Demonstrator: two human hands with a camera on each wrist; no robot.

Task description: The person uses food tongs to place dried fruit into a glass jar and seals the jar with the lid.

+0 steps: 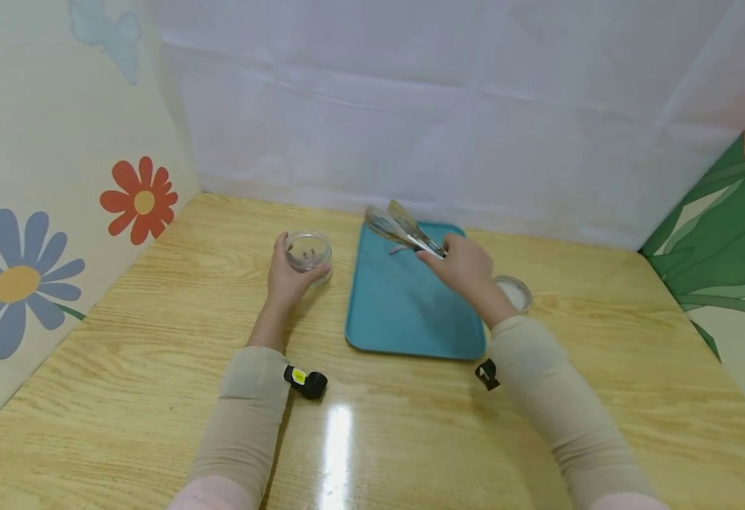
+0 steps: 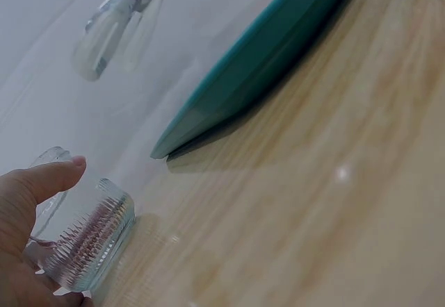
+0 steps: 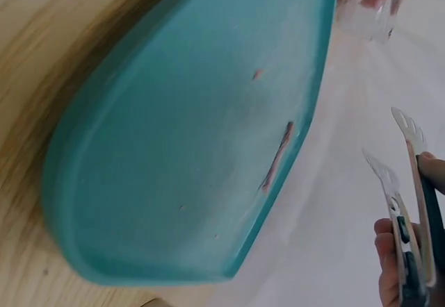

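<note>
On the left, my left hand (image 1: 288,280) grips a clear glass jar (image 1: 323,263) by its side, thumb and fingers around it. Small reddish-brown pieces show inside the jar (image 2: 104,234) in the left wrist view. My right hand (image 1: 468,268) holds metal tongs (image 1: 404,230) over the far part of a teal tray (image 1: 411,319). The tongs (image 3: 410,189) have their tips spread, with nothing visible between them. A thin reddish-brown strip (image 3: 279,155) lies along the tray's edge in the right wrist view, with a tiny piece (image 3: 258,74) apart from it.
A round clear dish (image 1: 515,293) with a whitish inside sits right of the tray, partly behind the right forearm. Black wrist devices (image 1: 307,382) are beside both sleeves. A white sheet (image 1: 411,113) hangs behind the wooden table (image 1: 398,425), with painted walls at both sides.
</note>
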